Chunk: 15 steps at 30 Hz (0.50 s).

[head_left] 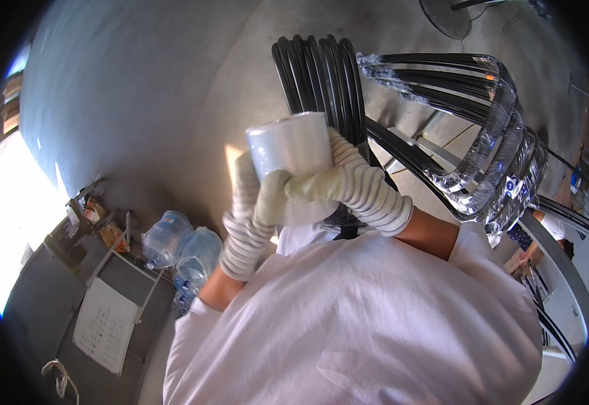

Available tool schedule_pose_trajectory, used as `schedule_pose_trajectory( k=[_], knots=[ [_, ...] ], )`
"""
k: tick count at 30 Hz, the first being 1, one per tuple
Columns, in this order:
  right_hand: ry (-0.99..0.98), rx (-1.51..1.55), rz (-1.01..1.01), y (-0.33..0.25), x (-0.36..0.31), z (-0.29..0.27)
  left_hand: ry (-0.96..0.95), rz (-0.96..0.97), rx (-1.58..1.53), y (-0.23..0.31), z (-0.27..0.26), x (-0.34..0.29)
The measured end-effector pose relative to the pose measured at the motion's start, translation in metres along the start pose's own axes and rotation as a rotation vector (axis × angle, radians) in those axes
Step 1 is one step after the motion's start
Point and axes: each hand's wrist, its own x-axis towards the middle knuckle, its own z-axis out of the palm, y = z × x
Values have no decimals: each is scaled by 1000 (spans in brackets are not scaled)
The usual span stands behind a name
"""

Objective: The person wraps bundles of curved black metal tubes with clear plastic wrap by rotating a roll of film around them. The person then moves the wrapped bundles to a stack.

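A wide roll of clear plastic film is held upright in front of my chest, between both hands. My left hand, in a cream glove with a striped cuff, closes round its left and lower side. From the right, my right hand, gloved the same way, wraps the roll with its fingers across the near face. The two hands meet low on the film. Just behind the roll stands a bundle of looped black tubing; whether the film touches it I cannot tell.
To the right, more black tubing coils wrapped in clear film hang on a metal frame. Large clear water bottles sit on the floor at left, near a white board with writing. Another person's arm shows at far right.
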Motion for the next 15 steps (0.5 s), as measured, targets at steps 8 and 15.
schedule_pose_trajectory(
  k=[8, 15],
  knots=[
    [-32, 80, -71, -11, -22, -34, -776, 1155, 847, 11, 72, 164],
    [-38, 295, -244, -3, -42, -88, -1062, 1332, 894, 8, 117, 183]
  ],
)
